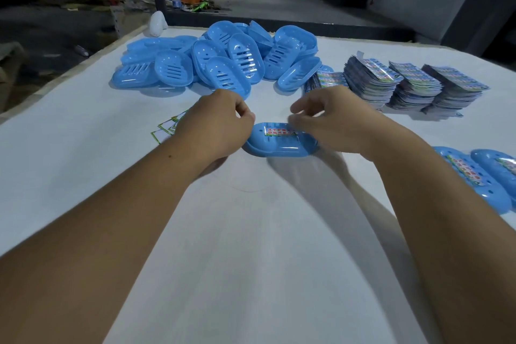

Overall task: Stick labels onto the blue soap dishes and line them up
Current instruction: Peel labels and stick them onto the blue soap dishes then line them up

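Fingers: my left hand (pixel 220 123) curls at the left end of the soap dish (pixel 279 142), thumb and forefinger drawn narrow near its rim; whether they truly pinch it I cannot tell. My right hand (pixel 332 123) hovers over the dish's right half, fingers bent and blurred, holding nothing I can make out.
Table: white-covered table (pixel 251 232) carries everything.
Pile: unlabelled blue dishes (pixel 223 58) heaped at the far side, well apart from my hands.
Label stacks: stacks of printed labels (pixel 413 84) far right, nearer my right hand.
Finished row: labelled dishes (pixel 474 176) lined at the right edge, beside my right forearm.
Dish in hand: lies between both hands, upside down it seems, long axis running left to right across me.
Label: sticker (pixel 280 131) sits along that long axis, its right end under my right fingertips.
Backing papers: peeled backings (pixel 167 128) lie just left of my left hand.
Next move, my judgement: press the label's right end flat, then carry the dish rightward to the row; my right hand is nearer.
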Demonstrator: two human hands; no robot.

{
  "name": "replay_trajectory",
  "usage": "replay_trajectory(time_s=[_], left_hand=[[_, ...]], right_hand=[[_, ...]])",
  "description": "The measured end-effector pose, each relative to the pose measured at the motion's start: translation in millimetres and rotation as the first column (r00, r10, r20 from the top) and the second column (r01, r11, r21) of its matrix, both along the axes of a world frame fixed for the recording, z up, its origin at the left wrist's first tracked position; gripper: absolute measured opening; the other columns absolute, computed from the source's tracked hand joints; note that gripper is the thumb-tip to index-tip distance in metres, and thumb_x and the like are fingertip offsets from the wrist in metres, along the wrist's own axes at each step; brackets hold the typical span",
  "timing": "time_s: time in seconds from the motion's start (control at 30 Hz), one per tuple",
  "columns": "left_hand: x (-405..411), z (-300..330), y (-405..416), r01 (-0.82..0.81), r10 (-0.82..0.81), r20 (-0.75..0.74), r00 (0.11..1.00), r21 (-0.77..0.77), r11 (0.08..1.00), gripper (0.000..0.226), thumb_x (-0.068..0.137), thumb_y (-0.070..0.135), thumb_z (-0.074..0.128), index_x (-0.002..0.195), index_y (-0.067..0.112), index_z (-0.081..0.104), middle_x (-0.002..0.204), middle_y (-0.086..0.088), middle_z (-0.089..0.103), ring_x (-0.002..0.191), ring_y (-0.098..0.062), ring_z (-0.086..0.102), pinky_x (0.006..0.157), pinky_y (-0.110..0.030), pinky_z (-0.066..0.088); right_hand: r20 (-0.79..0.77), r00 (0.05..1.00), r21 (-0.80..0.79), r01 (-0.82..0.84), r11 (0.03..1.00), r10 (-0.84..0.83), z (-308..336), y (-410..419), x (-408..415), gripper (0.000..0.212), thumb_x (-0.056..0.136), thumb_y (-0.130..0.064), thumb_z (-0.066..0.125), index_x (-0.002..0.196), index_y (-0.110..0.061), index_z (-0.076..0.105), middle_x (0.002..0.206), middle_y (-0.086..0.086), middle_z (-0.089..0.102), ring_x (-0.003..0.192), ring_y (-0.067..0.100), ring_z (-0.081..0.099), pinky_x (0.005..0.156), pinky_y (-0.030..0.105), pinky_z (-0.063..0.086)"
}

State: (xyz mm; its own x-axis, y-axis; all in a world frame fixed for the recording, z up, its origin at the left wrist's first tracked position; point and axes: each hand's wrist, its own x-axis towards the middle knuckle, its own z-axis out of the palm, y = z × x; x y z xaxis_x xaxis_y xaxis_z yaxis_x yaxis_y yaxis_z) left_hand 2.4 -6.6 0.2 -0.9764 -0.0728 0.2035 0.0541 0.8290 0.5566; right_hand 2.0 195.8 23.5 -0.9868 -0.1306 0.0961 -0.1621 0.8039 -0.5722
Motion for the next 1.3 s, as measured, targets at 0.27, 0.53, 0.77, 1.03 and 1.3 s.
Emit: replay_trajectory(time_s=[0.27,0.53,0.77,1.03,1.3], left_hand=[[2.9,6.2,-1.2,-0.019,0.019,-0.051,0.999,-0.004,1.0,0.014,0.091,0.042,0.058,0.085,0.031,0.065,0.091,0.006,0.07,0.089,-0.022,0.065,0.086,-0.04,0.055],[5.0,5.5,-0.9,-0.014,0.013,-0.056,0.998,-0.013,1.0,0.017,0.089,0.046,0.063,0.082,0.031,0.064,0.09,0.007,0.068,0.09,-0.023,0.063,0.079,-0.036,0.049],[10.3,9.5,2.9,-0.003,0.002,-0.043,0.999,-0.028,1.0,0.02,0.088,0.047,0.064,0.077,0.031,0.061,0.095,0.004,0.069,0.093,-0.026,0.062,0.087,-0.042,0.051],[15.5,12.0,6.1,0.026,-0.027,-0.044,0.999,-0.028,0.999,0.02,0.088,0.048,0.066,0.08,0.03,0.063,0.086,0.006,0.069,0.087,-0.027,0.065,0.089,-0.049,0.054],[14.0,9.4,3.6,0.018,-0.019,-0.07,0.997,-0.013,1.0,0.022,0.084,0.052,0.065,0.077,0.031,0.064,0.077,0.01,0.069,0.08,-0.024,0.065,0.084,-0.047,0.055]], right_hand=[[-0.017,0.988,0.16,-0.149,0.976,0.153,-6.7,-13.4,15.6,0.079,0.063,-0.065,0.084,0.133,-0.038,0.059,0.115,-0.014,0.061,0.103,0.01,0.06,0.081,0.024,0.043],[-0.167,0.976,0.284,0.182,0.941,-0.139,-11.9,20.6,42.9,0.07,0.076,-0.076,0.055,0.133,-0.037,0.053,0.127,0.004,0.054,0.122,0.032,0.046,0.098,0.041,0.039],[-0.226,0.911,0.484,0.413,0.772,-0.346,-21.8,56.4,78.4,0.072,0.079,-0.08,0.042,0.13,-0.031,0.054,0.121,0.006,0.058,0.113,0.034,0.046,0.093,0.045,0.038],[-0.252,0.884,0.395,0.466,0.792,-0.395,-28.9,85.3,102.0,0.072,0.081,-0.075,0.048,0.139,-0.033,0.05,0.124,0.003,0.05,0.113,0.031,0.042,0.099,0.041,0.035],[-0.198,0.879,0.301,0.476,0.826,-0.434,-22.6,119.7,107.8,0.065,0.084,-0.067,0.058,0.142,-0.041,0.043,0.129,0.001,0.048,0.123,0.031,0.038,0.104,0.04,0.031]])
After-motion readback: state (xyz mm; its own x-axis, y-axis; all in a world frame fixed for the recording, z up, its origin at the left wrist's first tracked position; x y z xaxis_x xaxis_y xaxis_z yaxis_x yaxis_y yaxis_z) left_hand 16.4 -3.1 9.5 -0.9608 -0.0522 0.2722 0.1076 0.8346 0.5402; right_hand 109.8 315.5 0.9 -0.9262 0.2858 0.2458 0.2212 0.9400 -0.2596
